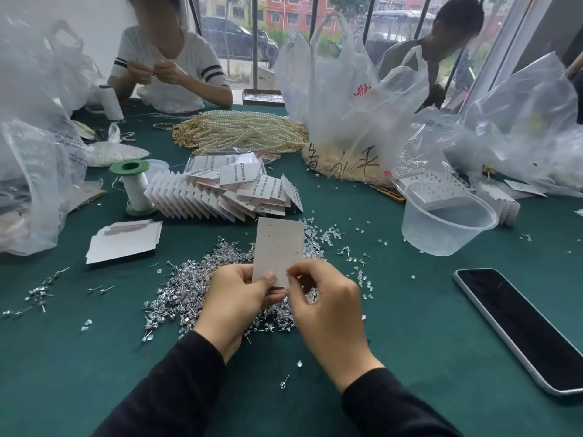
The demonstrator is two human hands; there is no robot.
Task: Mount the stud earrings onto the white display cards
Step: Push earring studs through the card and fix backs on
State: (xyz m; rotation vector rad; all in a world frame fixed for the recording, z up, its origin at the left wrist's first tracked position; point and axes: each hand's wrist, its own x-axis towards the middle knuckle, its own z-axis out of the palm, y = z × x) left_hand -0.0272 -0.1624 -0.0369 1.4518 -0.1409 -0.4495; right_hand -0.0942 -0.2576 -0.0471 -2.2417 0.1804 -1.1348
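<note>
My left hand pinches the lower left edge of a blank white display card with rows of small holes, held upright over the table. My right hand holds its fingertips at the card's lower right corner, pinched together; whether a stud sits between them I cannot tell. Beneath both hands lies a heap of silver stud earrings. Clear earring backs are scattered behind and to the right of the card. A fanned pile of filled cards lies farther back.
A phone lies face up at right, a clear plastic tub behind it. Blank folded cards and a thread spool are at left. Plastic bags, pearl strands and two seated people fill the far side.
</note>
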